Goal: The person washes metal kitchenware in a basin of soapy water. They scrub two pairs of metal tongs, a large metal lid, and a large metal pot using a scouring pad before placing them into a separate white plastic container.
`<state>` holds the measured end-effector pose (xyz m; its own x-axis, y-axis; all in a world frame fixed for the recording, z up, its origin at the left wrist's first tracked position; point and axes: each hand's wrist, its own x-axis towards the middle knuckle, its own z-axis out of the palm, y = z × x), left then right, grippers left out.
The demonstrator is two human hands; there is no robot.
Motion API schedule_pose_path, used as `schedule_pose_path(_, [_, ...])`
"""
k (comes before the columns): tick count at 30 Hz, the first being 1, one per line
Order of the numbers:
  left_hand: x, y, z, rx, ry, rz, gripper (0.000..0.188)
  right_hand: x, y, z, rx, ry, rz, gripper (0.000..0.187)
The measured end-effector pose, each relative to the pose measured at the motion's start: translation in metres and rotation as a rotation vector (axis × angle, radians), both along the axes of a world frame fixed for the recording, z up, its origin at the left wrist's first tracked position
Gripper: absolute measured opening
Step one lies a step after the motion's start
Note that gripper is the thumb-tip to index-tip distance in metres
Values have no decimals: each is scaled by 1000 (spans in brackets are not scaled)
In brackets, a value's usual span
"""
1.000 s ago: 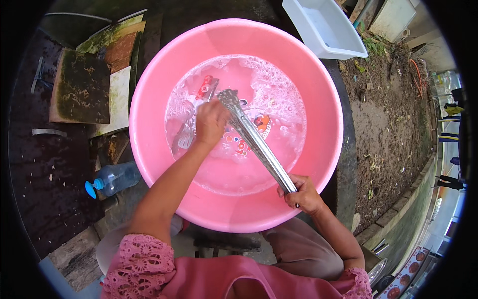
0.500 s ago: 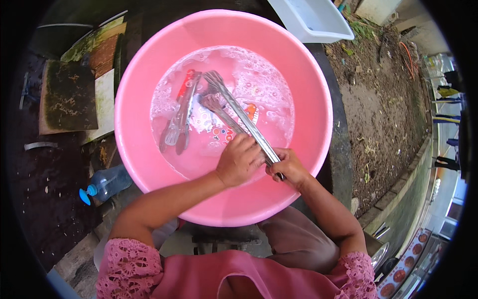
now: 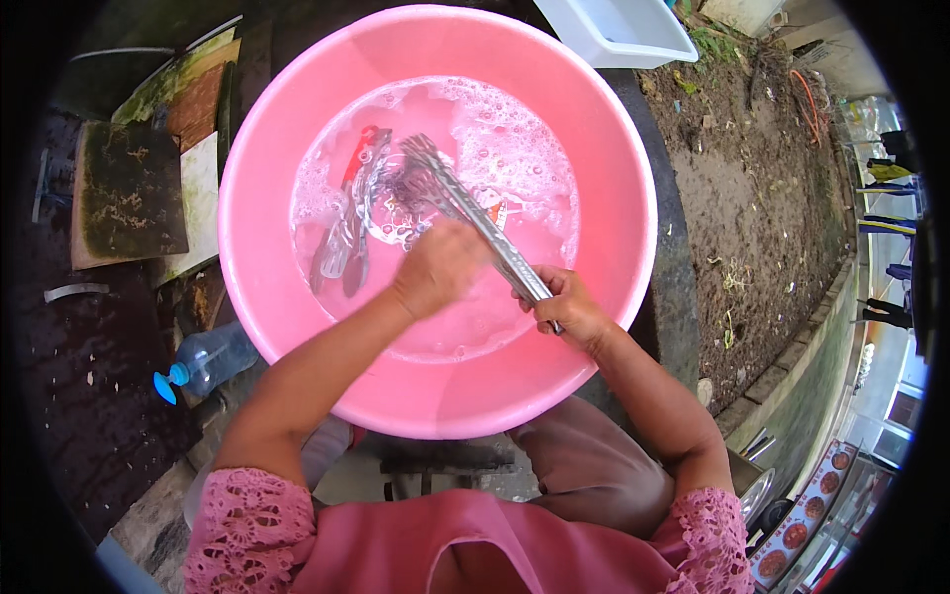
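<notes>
A large pink tub [image 3: 604,188] of sudsy water stands in front of me. Over the water I hold metal tongs [image 3: 507,259] at their near end, my right hand [image 3: 576,311] closed around them. Their scalloped tips slant toward the tub's far side and dip at the water. My left hand [image 3: 438,263], smeared by motion, is just left of the tongs' arms; its fingers do not show clearly. More metal utensils [image 3: 353,233], one apparently tongs, lie in the water to the left beside a red piece [image 3: 360,153]. Ripples blur the coloured print on the tub's bottom.
A pump bottle [image 3: 216,358] with a blue top lies left of the tub. Mossy boards [image 3: 134,193] lean farther left. A white basin [image 3: 623,30] stands at the far right, with bare soil [image 3: 757,208] beyond the dark ledge.
My left hand has moved left and up, off the tongs' lower arm. The tongs' two arms are closer together, and the water around the tips is more stirred. My right hand keeps its grip.
</notes>
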<state>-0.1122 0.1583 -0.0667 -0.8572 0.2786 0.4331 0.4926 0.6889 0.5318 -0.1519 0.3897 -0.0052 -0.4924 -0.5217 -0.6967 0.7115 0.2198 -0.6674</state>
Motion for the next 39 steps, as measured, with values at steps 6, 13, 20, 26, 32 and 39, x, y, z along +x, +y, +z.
schedule_pose_path(6, [6, 33, 56, 268, 21, 124, 24, -3, -1, 3, 25, 28, 83, 40])
schedule_pose_path(13, [-48, -8, 15, 216, 94, 568, 19, 17, -23, 39, -18, 101, 74, 35])
schedule_pose_path(20, [-30, -13, 4, 182, 67, 342, 19, 28, -9, 33, -32, 197, 190, 42])
schedule_pose_path(26, [-11, -1, 7, 176, 96, 191, 30, 22, -18, 31, 37, 267, 256, 40])
schedule_pose_path(32, [-40, -110, 13, 172, 24, 625, 24, 19, -22, 15, 156, 461, 290, 36])
schedule_pose_path(39, [43, -185, 83, -50, -161, 506, 32, -45, -25, -89, 976, 885, 638, 49])
